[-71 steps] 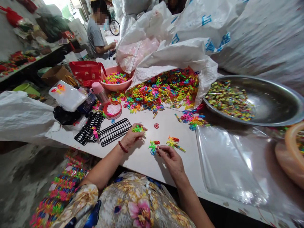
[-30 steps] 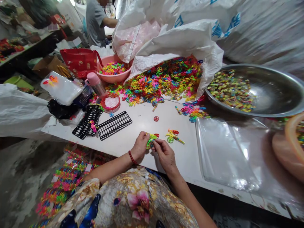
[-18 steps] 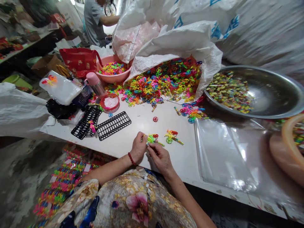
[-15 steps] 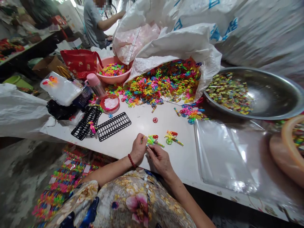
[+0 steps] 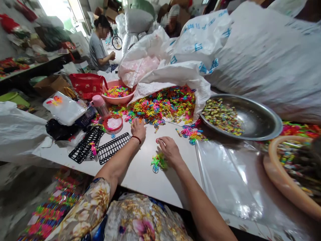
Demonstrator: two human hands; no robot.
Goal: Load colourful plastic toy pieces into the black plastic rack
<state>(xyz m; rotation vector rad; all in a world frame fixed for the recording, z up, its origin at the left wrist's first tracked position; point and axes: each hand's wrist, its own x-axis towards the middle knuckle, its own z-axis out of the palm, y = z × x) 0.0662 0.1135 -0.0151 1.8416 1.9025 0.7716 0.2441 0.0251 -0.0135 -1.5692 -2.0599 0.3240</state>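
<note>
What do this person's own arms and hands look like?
The left hand and right hand are gloveless. A dark red bracelet circles the left wrist; none shows on the right. The left sleeve, patterned with cream and gold flowers and touches of blue, ends near the elbow. The right sleeve is out of view.

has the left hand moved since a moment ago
Yes, forward: the left hand was below the right end of the rightmost black lattice frame in the view; now it reaches above that end, by the colourful plastic pieces.
</note>
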